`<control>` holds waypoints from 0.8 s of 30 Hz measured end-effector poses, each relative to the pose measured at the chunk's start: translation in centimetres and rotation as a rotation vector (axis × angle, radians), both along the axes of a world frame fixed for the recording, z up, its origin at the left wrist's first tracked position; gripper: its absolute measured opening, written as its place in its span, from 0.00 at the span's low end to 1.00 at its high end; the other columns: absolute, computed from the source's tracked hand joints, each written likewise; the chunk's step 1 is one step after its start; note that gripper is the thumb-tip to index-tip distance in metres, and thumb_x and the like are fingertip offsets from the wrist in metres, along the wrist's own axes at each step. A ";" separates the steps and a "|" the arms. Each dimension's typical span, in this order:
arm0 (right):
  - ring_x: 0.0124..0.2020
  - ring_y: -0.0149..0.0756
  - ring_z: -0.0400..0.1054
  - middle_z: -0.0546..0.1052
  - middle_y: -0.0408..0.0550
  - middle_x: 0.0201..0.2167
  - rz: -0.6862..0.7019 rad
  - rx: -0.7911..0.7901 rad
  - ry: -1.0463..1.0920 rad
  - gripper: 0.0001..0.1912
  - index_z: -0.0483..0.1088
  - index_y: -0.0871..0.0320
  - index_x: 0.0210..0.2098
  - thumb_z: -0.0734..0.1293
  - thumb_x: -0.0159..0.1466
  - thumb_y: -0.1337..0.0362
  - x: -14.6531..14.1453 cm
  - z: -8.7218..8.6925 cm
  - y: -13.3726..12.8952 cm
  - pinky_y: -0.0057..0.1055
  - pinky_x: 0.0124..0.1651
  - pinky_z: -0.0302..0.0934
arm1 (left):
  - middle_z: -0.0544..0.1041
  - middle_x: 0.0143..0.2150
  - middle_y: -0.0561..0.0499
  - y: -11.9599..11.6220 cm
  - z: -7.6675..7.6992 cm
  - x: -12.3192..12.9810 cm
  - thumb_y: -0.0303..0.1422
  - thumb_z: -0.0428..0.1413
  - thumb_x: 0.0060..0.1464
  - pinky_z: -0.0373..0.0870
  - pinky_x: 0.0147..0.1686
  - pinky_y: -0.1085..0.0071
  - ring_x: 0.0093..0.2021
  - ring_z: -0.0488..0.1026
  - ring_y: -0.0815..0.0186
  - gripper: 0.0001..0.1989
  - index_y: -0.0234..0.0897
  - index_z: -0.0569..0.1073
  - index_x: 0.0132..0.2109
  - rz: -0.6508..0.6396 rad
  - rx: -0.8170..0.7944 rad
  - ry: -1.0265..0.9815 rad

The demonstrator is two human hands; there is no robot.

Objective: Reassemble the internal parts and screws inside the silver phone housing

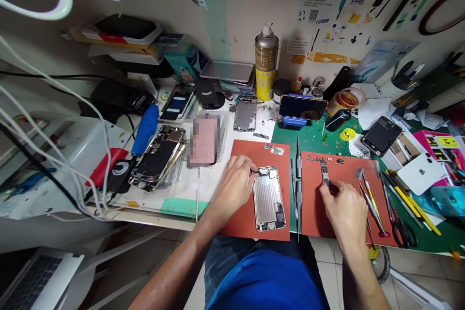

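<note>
An opened phone housing (268, 198) with a silvery inside lies upright on the left red mat (236, 223). My left hand (238, 181) is at its upper left corner, fingertips pinched on a small dark part whose shape is unclear. Over the right red mat (314, 218), my right hand (345, 206) is closed on the lower end of a narrow logic board (324, 172). Small loose parts (316, 158) lie just above that board. A metal plate piece (274, 149) sits near the top of the left mat.
Screwdrivers (299, 179) stand between the mats as a lengthwise row. Tweezers (372, 203) and scissors (403, 233) lie at the right. Behind are a spray can (266, 63) and a phone on a blue stand (294, 121). Another opened phone (158, 157) is at the left.
</note>
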State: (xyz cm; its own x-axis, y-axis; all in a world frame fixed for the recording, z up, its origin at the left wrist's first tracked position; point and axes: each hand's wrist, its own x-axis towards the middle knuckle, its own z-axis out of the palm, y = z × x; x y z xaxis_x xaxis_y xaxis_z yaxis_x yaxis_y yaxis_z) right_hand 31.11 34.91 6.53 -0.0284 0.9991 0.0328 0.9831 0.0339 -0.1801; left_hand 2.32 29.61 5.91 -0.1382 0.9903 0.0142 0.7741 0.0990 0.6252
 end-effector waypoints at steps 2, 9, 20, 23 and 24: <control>0.34 0.52 0.76 0.83 0.61 0.38 0.003 -0.004 -0.007 0.22 0.80 0.63 0.46 0.62 0.73 0.54 0.0 0.0 0.0 0.39 0.37 0.60 | 0.76 0.47 0.45 0.0 0.2 0.0 0.26 0.57 0.65 0.70 0.56 0.50 0.52 0.69 0.52 0.04 0.39 0.74 0.42 0.027 -0.008 -0.034; 0.37 0.54 0.78 0.84 0.61 0.39 -0.002 -0.022 -0.015 0.19 0.80 0.63 0.47 0.63 0.73 0.55 0.0 -0.1 0.1 0.39 0.39 0.61 | 0.80 0.41 0.49 0.0 1.6 -1.5 0.34 0.58 0.63 0.75 0.49 0.56 0.44 0.77 0.57 0.04 0.41 0.76 0.39 0.106 -0.079 -0.261; 0.36 0.53 0.78 0.83 0.61 0.39 0.009 0.005 0.027 0.19 0.81 0.65 0.47 0.64 0.72 0.57 -0.1 -0.3 0.2 0.39 0.39 0.61 | 0.86 0.39 0.47 5.8 0.7 -1.8 0.34 0.62 0.58 0.77 0.47 0.60 0.41 0.82 0.59 0.04 0.40 0.80 0.39 0.233 -0.126 -0.430; 0.35 0.50 0.78 0.83 0.62 0.39 0.015 0.011 0.066 0.19 0.81 0.66 0.46 0.63 0.73 0.58 -0.3 -0.3 0.2 0.38 0.39 0.61 | 0.86 0.40 0.46 6.6 1.1 -0.6 0.34 0.61 0.59 0.78 0.45 0.61 0.42 0.83 0.59 0.07 0.39 0.81 0.43 0.160 -0.133 -0.463; 0.35 0.50 0.78 0.83 0.62 0.39 0.016 0.013 0.072 0.19 0.81 0.66 0.46 0.63 0.73 0.58 -0.4 -0.2 0.2 0.37 0.39 0.61 | 0.86 0.40 0.46 7.0 1.3 0.0 0.35 0.61 0.59 0.78 0.45 0.62 0.42 0.83 0.59 0.08 0.40 0.82 0.44 0.134 -0.133 -0.465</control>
State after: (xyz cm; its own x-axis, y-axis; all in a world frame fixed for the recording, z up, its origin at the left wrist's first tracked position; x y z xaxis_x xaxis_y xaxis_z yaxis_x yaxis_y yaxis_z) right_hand 30.74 35.08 6.29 -0.0412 0.9980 0.0481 0.9670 0.0519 -0.2496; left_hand 2.27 36.57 7.25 -0.2260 0.9525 -0.2042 0.3919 0.2808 0.8761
